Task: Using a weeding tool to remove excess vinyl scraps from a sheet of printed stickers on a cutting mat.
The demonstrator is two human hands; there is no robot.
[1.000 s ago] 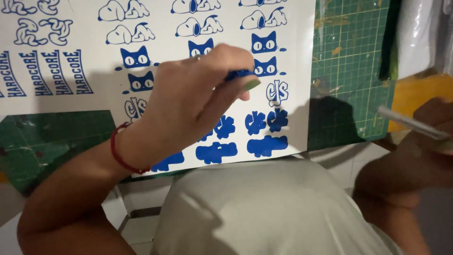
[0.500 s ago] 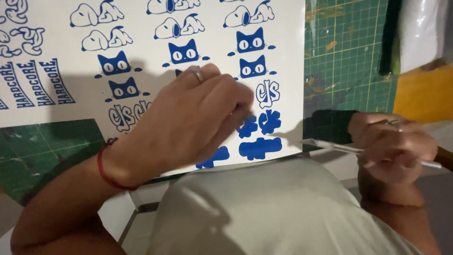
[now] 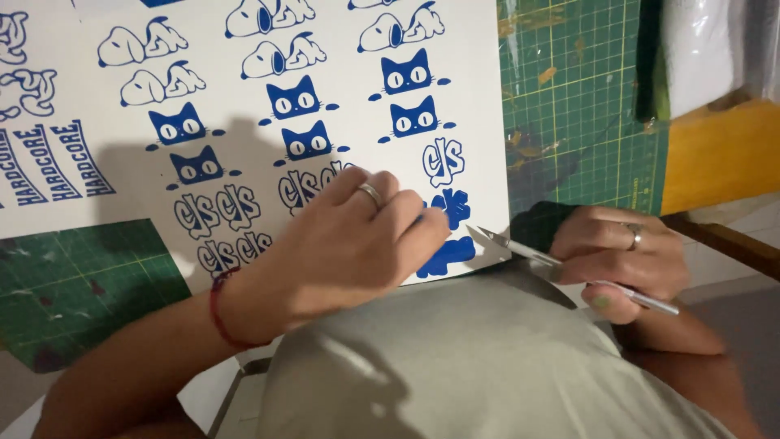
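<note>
A white sticker sheet (image 3: 244,73) printed with blue cat faces, dog shapes and lettering lies on a green cutting mat (image 3: 577,106). My left hand (image 3: 341,244), with a ring and a red wrist cord, rests on the sheet's lower right part, fingertips pressed near a blue shape (image 3: 447,254). My right hand (image 3: 621,256) grips a slim metal craft knife (image 3: 520,248). Its blade tip points left at the sheet's lower right corner. My grey shirt fills the bottom of the view.
The green mat also shows at the lower left (image 3: 73,284). A yellow wooden surface (image 3: 719,154) and a white plastic-wrapped thing (image 3: 707,49) sit at the right, beyond the mat's edge.
My right hand has come in from the right with the knife, bringing the blade to the sheet's corner. My left hand slid lower over the blue shapes. The view shifted.
</note>
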